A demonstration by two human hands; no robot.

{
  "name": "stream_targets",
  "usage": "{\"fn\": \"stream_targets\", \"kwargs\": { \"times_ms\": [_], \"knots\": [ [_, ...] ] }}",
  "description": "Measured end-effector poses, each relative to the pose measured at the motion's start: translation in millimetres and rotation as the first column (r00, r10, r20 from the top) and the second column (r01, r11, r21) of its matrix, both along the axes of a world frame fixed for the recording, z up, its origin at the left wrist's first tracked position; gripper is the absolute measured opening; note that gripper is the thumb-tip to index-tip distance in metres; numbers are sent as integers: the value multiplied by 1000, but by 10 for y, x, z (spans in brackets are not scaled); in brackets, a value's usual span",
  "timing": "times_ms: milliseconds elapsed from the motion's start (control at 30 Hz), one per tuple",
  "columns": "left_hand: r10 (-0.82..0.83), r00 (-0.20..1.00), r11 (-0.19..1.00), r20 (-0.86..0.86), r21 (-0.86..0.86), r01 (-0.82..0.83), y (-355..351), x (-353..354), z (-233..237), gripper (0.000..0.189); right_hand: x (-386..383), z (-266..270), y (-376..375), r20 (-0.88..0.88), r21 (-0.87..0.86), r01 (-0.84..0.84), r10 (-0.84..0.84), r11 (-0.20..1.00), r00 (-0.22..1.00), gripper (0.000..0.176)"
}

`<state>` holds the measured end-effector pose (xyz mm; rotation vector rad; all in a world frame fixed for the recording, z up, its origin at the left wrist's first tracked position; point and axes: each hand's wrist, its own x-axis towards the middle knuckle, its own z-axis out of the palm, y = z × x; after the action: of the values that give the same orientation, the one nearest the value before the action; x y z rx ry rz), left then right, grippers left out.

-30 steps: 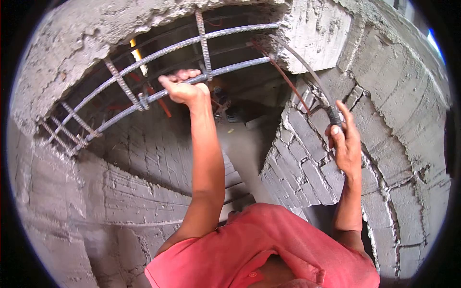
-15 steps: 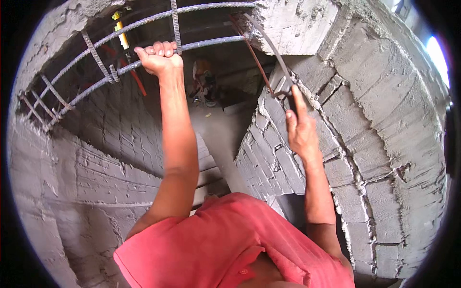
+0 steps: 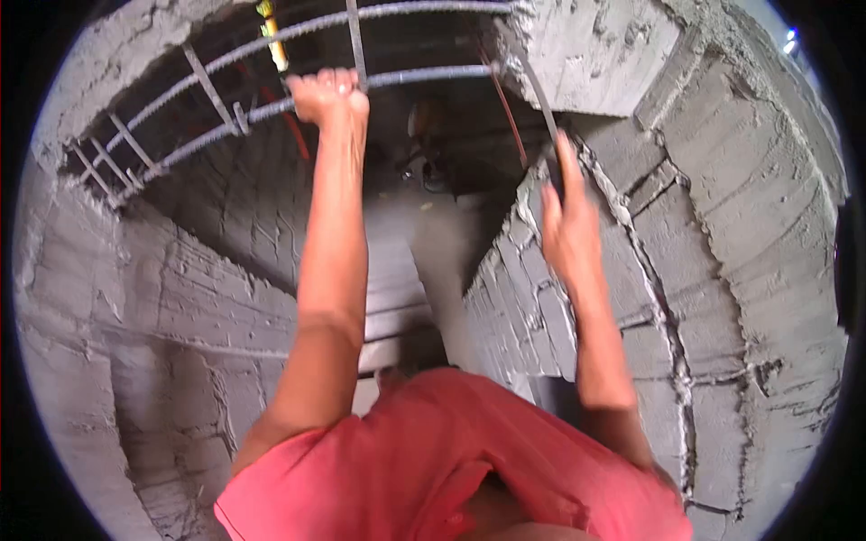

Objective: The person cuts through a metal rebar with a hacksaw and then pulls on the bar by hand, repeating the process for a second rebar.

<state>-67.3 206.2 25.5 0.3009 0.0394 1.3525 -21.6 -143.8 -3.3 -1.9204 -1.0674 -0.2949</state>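
My left hand (image 3: 331,96) is raised overhead and gripped around a ribbed steel bar (image 3: 433,75) of an exposed rebar grid (image 3: 207,90) that spans a gap in broken concrete. Up near the corner of a grey block wall (image 3: 713,243) my right hand (image 3: 566,221) holds a thin dark rod or cable (image 3: 534,90) that runs up to the concrete edge. A thinner reddish wire (image 3: 507,106) hangs beside that rod. My red shirt (image 3: 451,460) fills the bottom of the view.
Below the grid, concrete stairs (image 3: 397,288) descend between the block walls. A grey block wall (image 3: 135,316) rises at left. A person in orange (image 3: 429,135) stands at the bottom of the stairwell. A yellow pipe (image 3: 272,41) shows behind the bars.
The view has swung, so the grid sits higher in the frame. My right hand has slid along the dark rod and looks blurred. My left hand keeps its grip on the bar.
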Motion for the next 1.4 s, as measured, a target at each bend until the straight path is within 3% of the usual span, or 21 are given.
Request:
{"fn": "stream_targets", "kwargs": {
  "times_ms": [67,167,267,300,333,367,500,567,667,700,767,800,867,967,1033,1067,1100,1167,1233,1333,1400],
  "knots": [
    [23,1000,999,-6,-32,-23,-32,21,4,42,-66,-468,-548,207,-32,59,-51,998,977,65],
    [95,995,995,-8,40,-95,2,66,-29,42,-137,-589,-829,152,-52,29,-21,998,988,65],
    [106,993,993,-45,47,-104,87,90,-40,41,237,-236,2,199,32,-6,0,999,980,66],
    [127,990,991,-54,53,-124,90,87,-62,40,217,-18,149,-208,-104,21,-42,994,977,64],
    [67,997,997,-44,28,-66,76,62,-97,40,343,-220,203,199,116,-79,55,990,978,63],
    [18,1000,1000,-11,13,-17,94,51,-33,39,282,-237,201,194,129,-66,40,989,980,64],
    [21,1000,999,4,-31,-20,2,38,24,36,-141,-761,-725,127,-88,92,-80,992,989,61],
    [100,994,994,-34,-41,-102,-45,61,54,36,-118,-890,-895,-138,-52,20,-27,998,990,60],
    [74,997,992,16,97,-75,441,161,-236,33,300,-427,119,357,92,27,-58,995,932,62],
    [-22,1000,999,19,27,22,426,119,-205,33,328,-351,273,159,117,0,-19,993,987,62],
    [-70,997,998,15,9,70,508,95,-358,47,304,-341,271,240,96,-9,-14,995,971,63],
    [-19,1000,1000,-7,-9,19,349,74,-375,47,138,-276,185,74,21,13,-14,1000,997,64],
    [7,999,993,-39,-118,-11,117,48,-24,50,53,-610,-243,334,-43,41,-24,998,942,63],
    [45,999,995,31,-90,-42,163,111,-87,52,-178,-980,-865,-245,-52,61,-72,997,967,63],
    [7,1000,997,24,-80,-5,215,139,-116,52,64,-862,-415,220,-58,66,-52,996,974,63],
    [-11,994,1000,105,-1,11,328,223,-204,51,201,-671,-66,290,-17,50,-43,999,956,63],
    [-18,984,997,180,73,5,450,254,-342,49,251,-504,202,205,63,-20,6,998,979,63],
    [34,998,989,-52,-141,-41,156,97,-51,45,195,-448,277,143,83,-34,22,996,989,60],
    [-46,997,999,54,6,46,258,109,-188,44,98,-710,-107,235,21,16,-20,1000,972,60],
    [82,997,978,-13,-192,-83,80,103,-2,45,-82,-1157,-839,164,-52,77,-67,996,984,62],
    [117,993,983,21,-143,-113,155,139,-98,46,-93,-1406,-908,101,-68,102,-95,992,990,65]
  ]
}}
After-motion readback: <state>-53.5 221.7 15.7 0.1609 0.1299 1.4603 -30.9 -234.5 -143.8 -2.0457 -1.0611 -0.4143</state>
